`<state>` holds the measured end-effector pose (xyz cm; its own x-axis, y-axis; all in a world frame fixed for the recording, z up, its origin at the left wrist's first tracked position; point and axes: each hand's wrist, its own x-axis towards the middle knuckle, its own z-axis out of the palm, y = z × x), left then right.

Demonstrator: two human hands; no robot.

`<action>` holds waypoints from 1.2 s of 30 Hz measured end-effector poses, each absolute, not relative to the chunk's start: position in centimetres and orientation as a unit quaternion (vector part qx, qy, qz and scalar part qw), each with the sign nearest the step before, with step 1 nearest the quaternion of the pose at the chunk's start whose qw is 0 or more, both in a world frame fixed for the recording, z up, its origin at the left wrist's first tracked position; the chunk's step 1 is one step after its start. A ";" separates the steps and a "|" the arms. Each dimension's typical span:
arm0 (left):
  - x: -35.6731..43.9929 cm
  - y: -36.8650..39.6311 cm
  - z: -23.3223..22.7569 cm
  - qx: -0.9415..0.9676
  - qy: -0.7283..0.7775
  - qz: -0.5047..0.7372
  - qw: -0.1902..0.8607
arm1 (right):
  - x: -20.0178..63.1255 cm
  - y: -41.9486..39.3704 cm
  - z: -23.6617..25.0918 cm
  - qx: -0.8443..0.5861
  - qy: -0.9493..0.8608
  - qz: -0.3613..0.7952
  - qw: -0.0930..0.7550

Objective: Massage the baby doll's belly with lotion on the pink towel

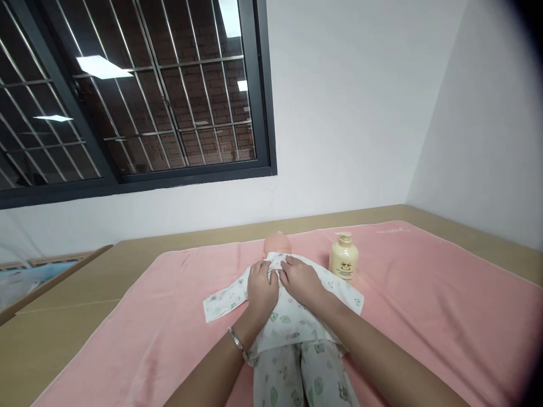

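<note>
A baby doll lies on its back, its pinkish head [277, 243] at the far end. It wears a white top [288, 325] with green and grey prints, sleeves spread to both sides, and matching trousers [280, 376]. On the upper chest, my left hand [262, 285] has its fingers bent on the fabric near the neckline. Just beside it, my right hand [300, 278] is closed on the front of the same top, thumb towards the left one. The fabric between the fingertips is mostly hidden. A silvery bracelet [238, 343] circles my left wrist.
A pale yellow pump bottle [344, 259] stands right of the doll, close to its sleeve. Beneath everything spreads a pink blanket [186, 316] on a tan padded surface [80, 288]. White walls and a barred window [169, 96] rise behind. Bluish fabric [34, 280] shows at far left.
</note>
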<state>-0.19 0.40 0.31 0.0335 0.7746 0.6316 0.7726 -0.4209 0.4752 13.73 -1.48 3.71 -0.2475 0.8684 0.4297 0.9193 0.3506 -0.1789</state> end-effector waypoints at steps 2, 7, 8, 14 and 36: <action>-0.2 0.5 0.4 0.723 0.545 0.425 0.017 | 13.2 -1.9 3.9 -0.580 -0.782 -0.071 0.217; -0.3 1.0 0.5 0.726 0.563 0.393 0.054 | 11.7 -2.7 3.7 -0.602 -0.768 -0.109 0.190; -0.4 1.0 0.5 0.727 0.565 0.386 0.058 | 11.5 -2.9 3.7 -0.601 -0.768 -0.111 0.189; -0.3 0.4 1.1 0.722 0.576 0.383 0.031 | 12.3 -2.7 3.8 -0.600 -0.760 -0.062 0.242; -0.1 0.5 1.1 0.715 0.585 0.378 0.071 | 12.4 -2.6 4.0 -0.596 -0.768 -0.033 0.231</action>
<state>-0.07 0.50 1.10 0.0313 0.8892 0.4564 0.7817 -0.3063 0.5433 12.40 -2.63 4.00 -0.1819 0.9005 0.3949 0.9314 0.2866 -0.2246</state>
